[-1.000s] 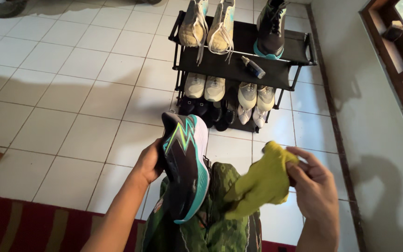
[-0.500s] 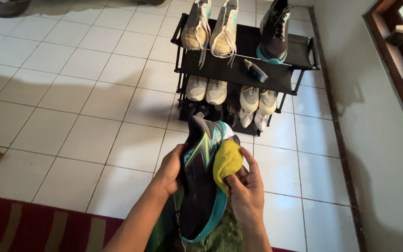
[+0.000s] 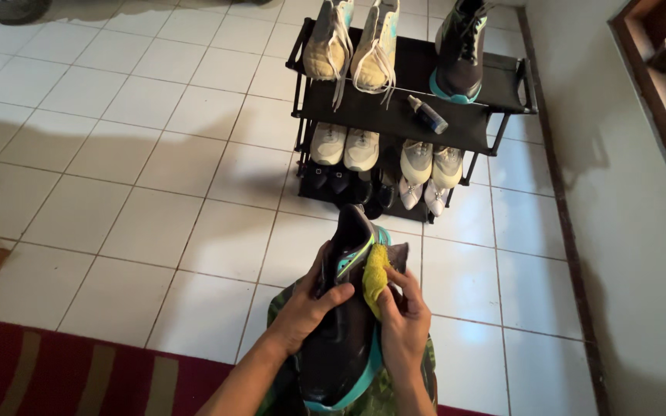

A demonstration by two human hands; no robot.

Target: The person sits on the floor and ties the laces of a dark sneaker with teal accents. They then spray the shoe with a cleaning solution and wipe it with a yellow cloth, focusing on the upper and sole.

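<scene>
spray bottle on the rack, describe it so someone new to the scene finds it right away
Find the black shoe rack standing on the white tiled floor by the wall. On its top shelf, between the pair of cream lace-up shoes and the single dark high-top with a teal sole, lies a small dark spray bottle. It is the only thing on the rack that is not a shoe.

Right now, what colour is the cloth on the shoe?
Yellow: the cloth in the right hand shows best in the head view.
</scene>
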